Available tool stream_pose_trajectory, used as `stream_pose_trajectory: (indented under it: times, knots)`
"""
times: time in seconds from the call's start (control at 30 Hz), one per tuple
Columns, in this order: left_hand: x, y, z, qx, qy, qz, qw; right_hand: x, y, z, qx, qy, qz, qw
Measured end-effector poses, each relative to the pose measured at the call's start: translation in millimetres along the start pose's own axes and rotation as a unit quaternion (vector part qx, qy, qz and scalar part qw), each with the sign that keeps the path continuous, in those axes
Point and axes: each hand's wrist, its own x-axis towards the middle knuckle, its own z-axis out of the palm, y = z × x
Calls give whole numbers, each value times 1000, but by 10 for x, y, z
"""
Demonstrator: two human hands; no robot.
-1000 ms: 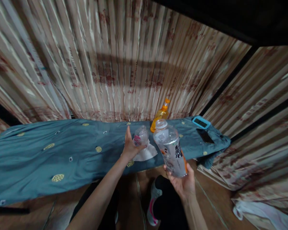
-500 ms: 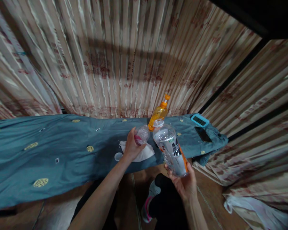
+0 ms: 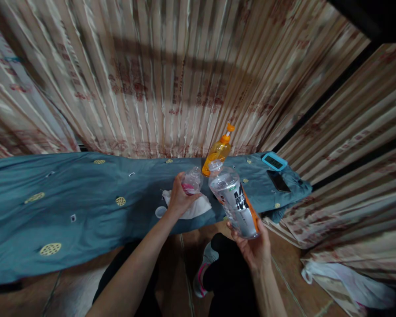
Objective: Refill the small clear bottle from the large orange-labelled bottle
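Note:
My left hand (image 3: 177,200) grips a small clear bottle with a pink label (image 3: 191,181), held just above a white cloth (image 3: 198,208) on the table. My right hand (image 3: 253,246) holds a large clear bottle with an orange, black and white label (image 3: 235,202) by its base. That large bottle has no cap on and tilts left, so its mouth sits close to the small bottle's mouth. A small white cap (image 3: 160,212) lies on the table left of my left wrist.
A long table under a teal cloth with yellow dots (image 3: 69,202) runs along striped curtains. An orange spray-top bottle (image 3: 218,152), a blue-framed digital device (image 3: 274,162) and a dark phone (image 3: 278,181) stand at its right end. Crumpled fabric (image 3: 346,286) lies on the floor, right.
My left hand has closed around the small bottle and raised it. The large bottle has tilted further left, toward the small one. The white cap came into view as the camera shifted.

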Motion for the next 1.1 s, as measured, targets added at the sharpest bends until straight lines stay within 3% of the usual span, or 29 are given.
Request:
stream_pose_trajectory:
  times: [0.23,0.43,0.63,1.1]
  knots:
    - [-8,-17,-26,-50,-27,-13,998,-45,-16,17,-11,10,2,1000]
    - [37,-79,-106,-37,-44,-6,998,-104,-47,67,-22,18,-14,1000]
    - [21,9,-168,-28,-67,-9,997,-129,-30,63,-35,35,-31,998]
    - [-16,75,-115,37,-74,20,996,-137,-62,-72,-57,66,-34,996]
